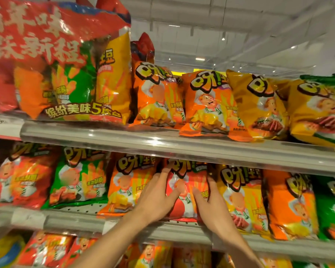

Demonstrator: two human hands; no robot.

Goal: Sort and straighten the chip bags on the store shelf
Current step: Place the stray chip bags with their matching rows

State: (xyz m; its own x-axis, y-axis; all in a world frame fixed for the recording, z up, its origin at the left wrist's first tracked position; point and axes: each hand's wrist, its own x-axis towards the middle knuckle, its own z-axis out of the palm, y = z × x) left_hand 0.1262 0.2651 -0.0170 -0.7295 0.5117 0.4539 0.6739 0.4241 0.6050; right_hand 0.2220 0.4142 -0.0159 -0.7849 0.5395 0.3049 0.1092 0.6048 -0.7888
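Observation:
A red chip bag [186, 192] stands upright on the middle shelf [162, 227], between an orange bag [128, 184] on its left and a yellow bag [238, 194] on its right. My left hand [155, 198] grips the red bag's left edge, thumb across its front and fingers reaching behind. My right hand [211, 206] holds its right edge the same way, thumb on the front, fingertips slipped between the red and yellow bags.
The middle row also holds a green bag [77, 180] and red bags at the left, orange and green bags at the right. The top shelf [162, 140] carries a big multipack [66, 74] and orange and yellow bags. More bags sit on the shelf below.

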